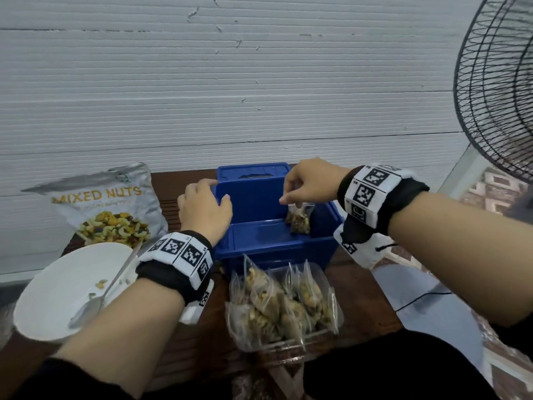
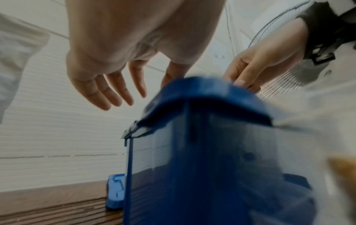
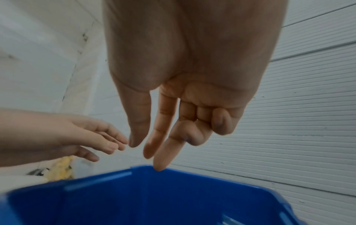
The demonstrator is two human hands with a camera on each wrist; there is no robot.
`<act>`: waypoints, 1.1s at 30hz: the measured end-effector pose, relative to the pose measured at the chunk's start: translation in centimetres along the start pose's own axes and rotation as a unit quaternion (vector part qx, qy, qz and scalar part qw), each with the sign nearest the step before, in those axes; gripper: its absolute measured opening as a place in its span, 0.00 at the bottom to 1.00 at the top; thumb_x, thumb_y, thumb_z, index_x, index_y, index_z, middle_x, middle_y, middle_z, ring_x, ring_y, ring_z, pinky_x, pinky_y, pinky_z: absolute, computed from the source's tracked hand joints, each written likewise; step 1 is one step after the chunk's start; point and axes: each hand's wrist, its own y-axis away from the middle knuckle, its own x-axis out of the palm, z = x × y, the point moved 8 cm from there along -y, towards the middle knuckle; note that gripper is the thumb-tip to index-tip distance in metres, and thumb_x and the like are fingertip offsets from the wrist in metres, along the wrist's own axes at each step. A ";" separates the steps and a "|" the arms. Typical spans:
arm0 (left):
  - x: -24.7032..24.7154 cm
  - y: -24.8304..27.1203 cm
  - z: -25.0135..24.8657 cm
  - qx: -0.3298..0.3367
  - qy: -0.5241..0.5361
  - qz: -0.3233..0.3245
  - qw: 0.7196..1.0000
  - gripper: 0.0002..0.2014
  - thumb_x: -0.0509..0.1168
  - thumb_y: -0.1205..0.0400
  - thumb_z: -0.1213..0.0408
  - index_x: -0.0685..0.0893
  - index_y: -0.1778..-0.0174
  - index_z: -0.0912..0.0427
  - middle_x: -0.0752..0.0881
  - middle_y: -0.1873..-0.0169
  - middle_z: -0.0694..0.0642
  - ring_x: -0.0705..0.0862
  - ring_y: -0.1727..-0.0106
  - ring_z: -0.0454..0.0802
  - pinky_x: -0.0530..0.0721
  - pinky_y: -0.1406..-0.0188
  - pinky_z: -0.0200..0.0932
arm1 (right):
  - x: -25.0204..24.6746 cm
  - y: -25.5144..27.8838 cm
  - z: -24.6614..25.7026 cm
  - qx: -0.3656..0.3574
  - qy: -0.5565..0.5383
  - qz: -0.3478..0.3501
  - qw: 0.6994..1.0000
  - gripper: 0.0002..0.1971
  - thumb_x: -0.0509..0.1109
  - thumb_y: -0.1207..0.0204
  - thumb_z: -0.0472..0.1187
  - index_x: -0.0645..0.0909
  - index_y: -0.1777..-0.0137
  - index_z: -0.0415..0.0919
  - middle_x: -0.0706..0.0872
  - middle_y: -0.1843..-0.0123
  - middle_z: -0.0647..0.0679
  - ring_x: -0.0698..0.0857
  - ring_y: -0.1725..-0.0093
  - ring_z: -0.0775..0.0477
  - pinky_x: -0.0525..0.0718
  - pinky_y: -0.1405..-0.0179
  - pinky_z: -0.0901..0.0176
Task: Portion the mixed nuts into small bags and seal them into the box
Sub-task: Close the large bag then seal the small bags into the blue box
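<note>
The right hand (image 1: 310, 181) hangs over the right side of the open blue box (image 1: 268, 243), thumb and fingertips pinched on the top edge of a small filled bag (image 1: 300, 219). The bag hangs straight below the grip, long axis upright, with its bottom at or close to the box floor by the right wall; contact cannot be confirmed. In my judgement the coming move is a plain release or short lowering, as the bag is already inside the box.

The left hand (image 1: 206, 207) is at the box's left rear corner with fingers relaxed and spread, holding nothing. Whether it touches the rim is unclear.

The remaining filled bags (image 1: 284, 303) sit in a clear tray (image 1: 324, 272) at the near edge of the table, just in front of the box; either hand could reach them. The lid (image 1: 253, 170) lies behind the box against the wall. The nut pouch (image 1: 109, 206) stands at the far left, with a white bowl (image 1: 52, 290) and spoon (image 1: 99, 295) before it.

Limits: the right wrist view does not show the bag and shows the fingers apart; the left wrist view is blurred, though the pinch is discernible there. The bags' seals cannot be checked.
</note>
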 end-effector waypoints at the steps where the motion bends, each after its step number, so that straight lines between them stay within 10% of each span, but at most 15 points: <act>1: -0.5 0.7 -0.5 0.014 -0.001 -0.004 1.000 0.18 0.62 0.17 0.56 0.77 0.32 0.55 0.75 0.32 0.61 0.69 0.29 0.62 0.65 0.31 0.51 | 0.2 0.9 0.6 -0.007 -0.015 -0.001 1.000 0.09 0.73 0.24 0.48 0.85 0.56 0.42 0.86 0.66 0.55 0.79 0.68 0.63 0.74 0.69 0.75; 8: -1.5 6.8 -2.1 0.105 0.059 0.058 0.991 0.06 0.62 0.17 0.54 0.77 0.59 0.39 0.80 0.56 0.42 0.78 0.47 0.53 0.77 0.42 0.58 | 4.2 5.8 5.0 -0.060 -0.072 0.105 0.990 0.07 0.77 0.27 0.43 0.89 0.50 0.49 0.87 0.64 0.57 0.82 0.66 0.67 0.76 0.61 0.69; 14: -1.3 9.1 -2.2 0.097 0.085 0.097 0.987 0.03 0.61 0.15 0.58 0.80 0.51 0.49 0.78 0.60 0.41 0.77 0.58 0.40 0.73 0.58 0.39 | 6.1 7.4 7.0 -0.069 -0.047 0.116 0.990 0.16 0.74 0.25 0.36 0.86 0.41 0.56 0.87 0.56 0.55 0.82 0.57 0.60 0.75 0.58 0.71; 19: -1.0 9.9 -2.1 0.060 0.102 0.133 0.984 0.06 0.61 0.15 0.55 0.79 0.53 0.51 0.85 0.61 0.51 0.80 0.61 0.40 0.73 0.67 0.33 | 6.6 7.7 7.2 -0.054 -0.044 0.090 0.993 0.15 0.73 0.24 0.34 0.89 0.45 0.55 0.90 0.53 0.51 0.85 0.47 0.51 0.81 0.41 0.54; 26: -0.2 10.9 -2.1 0.042 0.050 0.187 0.980 0.14 0.69 0.24 0.43 0.83 0.59 0.51 0.87 0.61 0.48 0.85 0.57 0.43 0.85 0.53 0.46 | 5.4 8.2 5.6 -0.014 -0.067 0.019 0.997 0.08 0.74 0.26 0.33 0.89 0.51 0.45 0.90 0.52 0.50 0.85 0.49 0.52 0.78 0.54 0.67; 33: 0.2 11.7 -3.1 0.059 0.006 0.229 0.972 0.11 0.76 0.29 0.48 0.87 0.62 0.51 0.86 0.67 0.43 0.84 0.60 0.39 0.82 0.59 0.36 | 4.8 8.7 4.7 0.001 -0.068 -0.021 0.997 0.10 0.74 0.25 0.34 0.89 0.47 0.45 0.88 0.51 0.50 0.81 0.55 0.56 0.75 0.58 0.70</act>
